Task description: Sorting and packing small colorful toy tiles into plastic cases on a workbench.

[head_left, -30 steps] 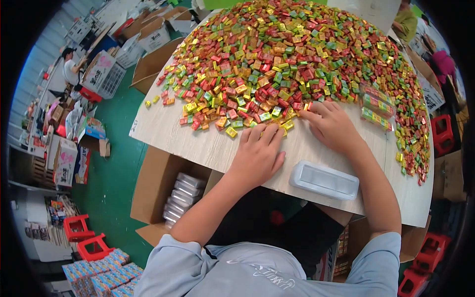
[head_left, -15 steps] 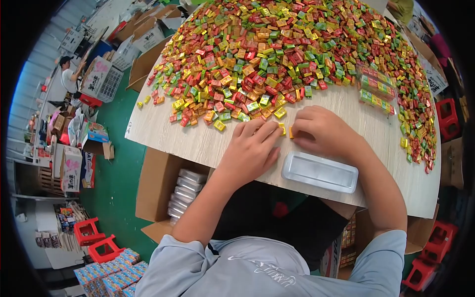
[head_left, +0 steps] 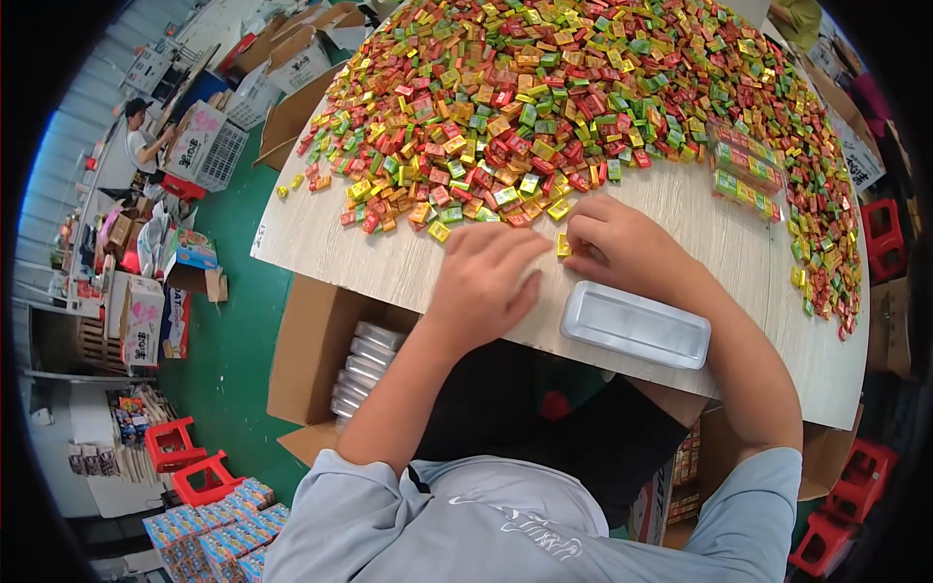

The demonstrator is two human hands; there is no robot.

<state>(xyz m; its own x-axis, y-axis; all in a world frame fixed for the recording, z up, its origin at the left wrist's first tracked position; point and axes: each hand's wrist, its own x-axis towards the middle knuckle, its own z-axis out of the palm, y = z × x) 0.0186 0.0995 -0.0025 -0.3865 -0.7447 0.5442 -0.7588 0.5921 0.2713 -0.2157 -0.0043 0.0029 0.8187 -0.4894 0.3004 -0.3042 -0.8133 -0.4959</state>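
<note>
Two hands: our left hand (head_left: pixel 483 287) and right hand (head_left: pixel 622 248) rest together on the table (head_left: pixel 700 243), just below the heap.
Grip: right fingers pinch a yellow candy (head_left: pixel 563 246); left lies flat, holding nothing.
Candies (head_left: pixel 544 97): heaped within reach.
Tray (head_left: pixel 636 325): empty, near our right wrist for filling.

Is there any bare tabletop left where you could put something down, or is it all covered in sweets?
Bare wood shows along the near edge of the table, left of the left hand, and right of the clear tray, below the filled packs. The far half is crowded with the candy heap.
</note>
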